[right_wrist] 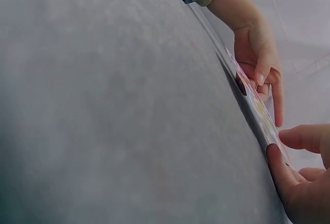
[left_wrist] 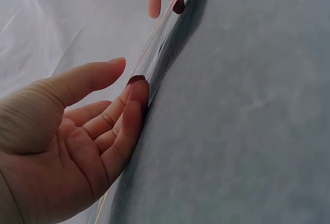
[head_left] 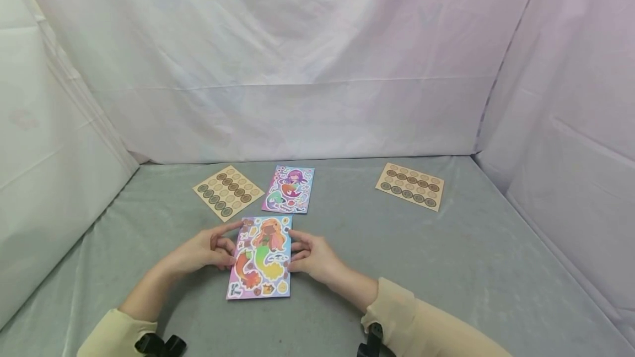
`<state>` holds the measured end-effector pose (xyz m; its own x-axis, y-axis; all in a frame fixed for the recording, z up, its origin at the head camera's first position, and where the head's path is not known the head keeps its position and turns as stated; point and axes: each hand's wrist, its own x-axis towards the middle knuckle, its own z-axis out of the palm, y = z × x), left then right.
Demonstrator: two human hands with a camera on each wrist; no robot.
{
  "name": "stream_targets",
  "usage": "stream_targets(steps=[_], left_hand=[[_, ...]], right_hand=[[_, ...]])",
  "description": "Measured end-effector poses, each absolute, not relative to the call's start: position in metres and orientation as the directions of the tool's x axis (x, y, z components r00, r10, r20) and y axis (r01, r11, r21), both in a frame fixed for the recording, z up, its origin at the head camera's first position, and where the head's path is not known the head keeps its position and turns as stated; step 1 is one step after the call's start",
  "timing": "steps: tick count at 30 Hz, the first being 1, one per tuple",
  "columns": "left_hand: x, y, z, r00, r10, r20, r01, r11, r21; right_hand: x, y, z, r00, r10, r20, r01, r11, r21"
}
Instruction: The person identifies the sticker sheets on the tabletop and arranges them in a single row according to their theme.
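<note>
Sheet in hand: the near mermaid sticker sheet [head_left: 263, 258], left of centre at the near part of the table [head_left: 496, 269], picture side up; whether it is clear of the cloth cannot be told.
Left hand: [head_left: 203, 249] grips the sheet's left edge, fingers curled.
Right hand: [head_left: 319, 258] grips the right edge, thumb and fingers bent to it.
Other sheets: the far mermaid sheet [head_left: 290, 190] lies just beyond; the left brown sheet [head_left: 228, 193] of round stickers is beside it; the right brown sheet [head_left: 410, 186] lies well apart, far right.
Done: in the inspector's judgement, one sheet is taken up between both hands; no lifted sticker noted.
Left to do: by judgement, the held sheet is not yet released; the other three are out of hand.
Brands and writing: none legible; a letter-like mark at the held sheet's near left corner and the round stickers' print cannot be read.
</note>
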<state>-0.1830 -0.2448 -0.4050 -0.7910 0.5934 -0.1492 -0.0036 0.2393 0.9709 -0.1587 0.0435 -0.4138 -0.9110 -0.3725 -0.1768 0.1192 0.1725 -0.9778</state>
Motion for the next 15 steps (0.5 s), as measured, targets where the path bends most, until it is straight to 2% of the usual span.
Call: stream_targets(steps=[7,15], left_hand=[[-0.1823,-0.2469,-0.404,-0.794,0.584,-0.168,-0.007,0.267,0.964],[-0.182,-0.25,-0.4021,-0.804,0.565,-0.185,-0.012,0.296,0.955]], right_hand=[[-0.1585,0.0415,-0.4138,-0.91,-0.391,-0.141,0.072,0.184,-0.98],[-0.1602,0.0353,-0.4128,-0.903,-0.402,-0.154,0.066,0.224,-0.972]])
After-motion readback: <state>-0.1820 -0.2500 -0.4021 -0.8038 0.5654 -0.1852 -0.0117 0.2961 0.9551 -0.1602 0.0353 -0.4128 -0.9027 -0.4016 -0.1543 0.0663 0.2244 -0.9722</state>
